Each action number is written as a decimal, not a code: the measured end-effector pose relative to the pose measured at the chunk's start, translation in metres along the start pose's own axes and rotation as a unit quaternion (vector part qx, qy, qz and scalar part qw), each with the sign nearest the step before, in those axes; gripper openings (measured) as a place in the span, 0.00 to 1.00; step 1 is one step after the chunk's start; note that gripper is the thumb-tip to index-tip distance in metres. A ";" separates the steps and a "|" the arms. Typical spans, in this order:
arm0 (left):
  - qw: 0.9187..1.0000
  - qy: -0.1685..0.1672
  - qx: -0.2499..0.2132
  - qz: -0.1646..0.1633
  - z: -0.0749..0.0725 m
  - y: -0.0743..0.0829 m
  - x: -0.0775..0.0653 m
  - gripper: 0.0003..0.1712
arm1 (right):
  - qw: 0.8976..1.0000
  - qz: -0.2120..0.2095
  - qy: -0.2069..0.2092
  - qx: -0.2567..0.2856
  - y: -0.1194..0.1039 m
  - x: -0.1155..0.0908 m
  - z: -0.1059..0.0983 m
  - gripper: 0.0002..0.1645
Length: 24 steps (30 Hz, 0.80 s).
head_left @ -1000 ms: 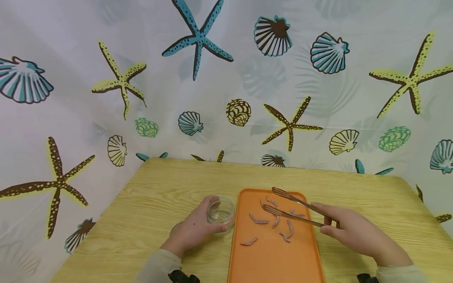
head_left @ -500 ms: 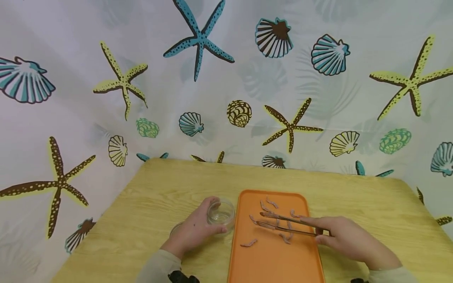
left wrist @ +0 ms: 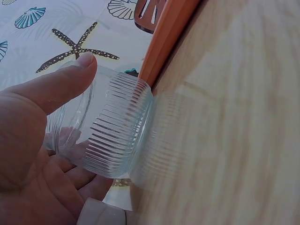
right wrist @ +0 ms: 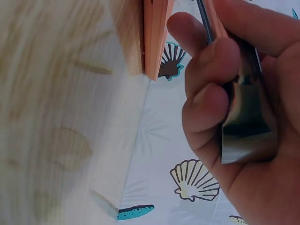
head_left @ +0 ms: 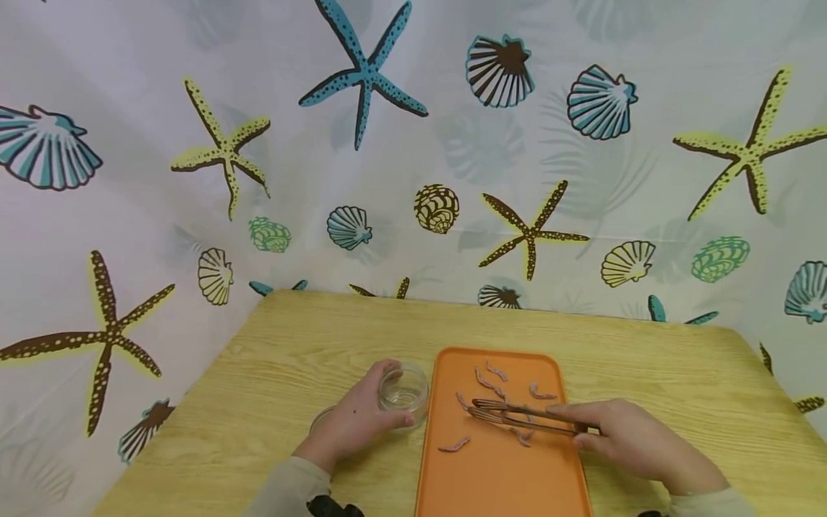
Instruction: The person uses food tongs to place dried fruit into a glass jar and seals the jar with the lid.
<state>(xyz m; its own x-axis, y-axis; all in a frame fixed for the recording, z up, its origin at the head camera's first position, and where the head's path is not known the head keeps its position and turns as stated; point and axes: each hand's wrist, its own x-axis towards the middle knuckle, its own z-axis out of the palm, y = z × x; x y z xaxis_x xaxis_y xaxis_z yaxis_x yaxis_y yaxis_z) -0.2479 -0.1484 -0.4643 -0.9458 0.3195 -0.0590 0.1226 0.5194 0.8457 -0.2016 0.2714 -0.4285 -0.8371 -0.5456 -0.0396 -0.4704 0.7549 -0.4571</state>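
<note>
Right hand (head_left: 629,439) grips metal tongs (head_left: 544,428), long axis crosswise over orange tray (head_left: 497,482), slotted tips pointing toward tray's left side at greyish strips (head_left: 454,444); can't tell if tips pinch any. Left hand (head_left: 357,415) holds upright glass jar (head_left: 405,396) just left of tray.

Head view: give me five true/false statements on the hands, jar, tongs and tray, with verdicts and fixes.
1. The left hand holds the glass jar. True.
2. The tongs are in the left hand too. False: the right hand holds them.
3. Slender pieces lie on the tray. True.
4. The glass jar stands on the tray. False: it is beside the tray, on the table.
5. The tray is orange. True.
</note>
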 end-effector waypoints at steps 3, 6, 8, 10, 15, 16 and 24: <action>1.000 0.000 -0.003 0.002 0.000 -0.001 0.000 0.57 | 1.000 -0.002 0.003 -0.006 -0.001 0.000 0.000 0.27; 1.000 -0.002 -0.012 0.003 0.000 -0.002 0.001 0.57 | 1.000 -0.001 0.007 -0.012 -0.001 0.000 -0.001 0.27; 1.000 -0.003 -0.015 0.005 0.000 -0.001 0.001 0.57 | 1.000 0.001 0.008 -0.012 -0.002 -0.001 -0.001 0.27; 1.000 -0.003 -0.017 0.006 -0.001 -0.001 0.001 0.57 | 1.000 0.003 0.009 -0.011 -0.002 -0.001 -0.001 0.27; 1.000 -0.008 -0.020 0.005 -0.001 -0.002 0.001 0.58 | 1.000 0.004 0.010 -0.009 -0.003 0.000 -0.001 0.27; 1.000 -0.009 -0.021 0.004 -0.001 -0.002 0.001 0.58 | 1.000 0.004 0.011 -0.009 -0.003 -0.001 -0.001 0.27; 1.000 -0.011 -0.024 0.004 -0.002 -0.004 0.002 0.58 | 0.999 -0.016 0.047 -0.022 -0.008 -0.001 -0.002 0.28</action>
<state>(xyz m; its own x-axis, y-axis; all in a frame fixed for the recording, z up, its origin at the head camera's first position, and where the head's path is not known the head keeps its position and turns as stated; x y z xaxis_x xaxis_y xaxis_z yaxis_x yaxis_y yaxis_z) -0.2505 -0.1510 -0.4667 -0.9379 0.3412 -0.0634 0.1151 0.4782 0.8707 -0.1977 0.2667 -0.4236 -0.8428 -0.5351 0.0585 -0.5076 0.7539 -0.4171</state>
